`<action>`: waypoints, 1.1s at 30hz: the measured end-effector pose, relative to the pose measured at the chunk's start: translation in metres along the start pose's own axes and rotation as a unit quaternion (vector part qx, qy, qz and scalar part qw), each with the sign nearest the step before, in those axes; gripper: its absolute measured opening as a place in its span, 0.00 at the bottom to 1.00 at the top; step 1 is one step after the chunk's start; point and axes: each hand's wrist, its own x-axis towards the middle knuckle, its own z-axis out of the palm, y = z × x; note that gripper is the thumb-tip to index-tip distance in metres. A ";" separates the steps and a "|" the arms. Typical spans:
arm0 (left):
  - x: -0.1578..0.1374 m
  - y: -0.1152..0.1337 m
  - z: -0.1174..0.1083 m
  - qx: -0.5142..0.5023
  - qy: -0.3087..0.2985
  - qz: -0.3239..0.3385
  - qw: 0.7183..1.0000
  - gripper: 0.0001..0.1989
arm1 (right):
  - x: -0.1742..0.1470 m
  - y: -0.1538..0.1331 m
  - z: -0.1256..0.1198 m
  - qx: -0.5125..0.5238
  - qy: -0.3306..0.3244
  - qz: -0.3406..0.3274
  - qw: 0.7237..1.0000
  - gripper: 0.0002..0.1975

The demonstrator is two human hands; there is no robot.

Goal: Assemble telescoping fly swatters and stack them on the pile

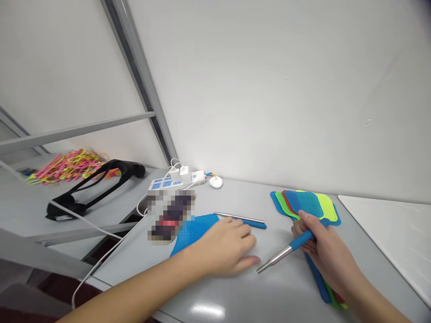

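My right hand is closed around the blue grip of a telescopic handle, whose metal rod points left and down. Its thumb lies along the grip. Fingers loosely bent and thumb held apart, my left hand is over the table with no object visible in it. Just behind and beside it lies a blue perforated fly swatter head, partly hidden by the hand and forearm. A metal rod and a blue grip lie beyond the left fingers. Several colored fly swatters overlap near and under my right hand.
A white power strip with plugged chargers and a round white device stand by the wall. A blurred-out object lies at left. A black headset-like frame and a colorful heap occupy the neighboring table; a white panel lies right.
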 end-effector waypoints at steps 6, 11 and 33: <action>-0.048 -0.023 -0.003 -0.006 -0.037 -0.264 0.964 0.13 | 0.012 0.006 -0.010 0.021 0.069 -0.036 0.997 0.25; -0.051 -0.028 0.008 -0.072 -0.029 -0.302 0.950 0.14 | 0.013 0.010 -0.009 0.022 0.079 -0.039 0.996 0.24; -0.004 -0.003 0.008 -0.149 -0.020 -0.095 0.984 0.09 | 0.012 0.002 -0.008 -0.031 0.115 -0.108 0.987 0.23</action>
